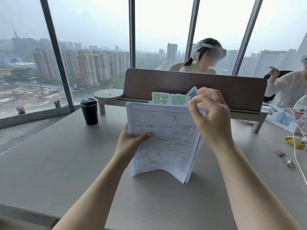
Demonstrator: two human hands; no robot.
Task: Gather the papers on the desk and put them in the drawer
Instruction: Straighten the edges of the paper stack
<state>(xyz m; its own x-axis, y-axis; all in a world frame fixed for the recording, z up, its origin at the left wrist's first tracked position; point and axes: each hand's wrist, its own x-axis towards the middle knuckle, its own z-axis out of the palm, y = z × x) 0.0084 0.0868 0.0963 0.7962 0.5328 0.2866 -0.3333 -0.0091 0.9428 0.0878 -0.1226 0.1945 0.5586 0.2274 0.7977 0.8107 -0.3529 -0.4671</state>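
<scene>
A stack of white printed forms stands upright on its lower edge on the grey desk, in the middle of the view. My left hand grips the stack's left edge, thumb across the front sheet. My right hand pinches the top right corner of the papers. Behind the stack, a white card with green characters and a blue arrow sticks up above the sheets. No drawer is in view.
A black lidded cup stands at the back left. A brown divider panel on a low shelf crosses the desk's far side. Clips, a cable and packets lie at the right. Two people sit beyond the divider.
</scene>
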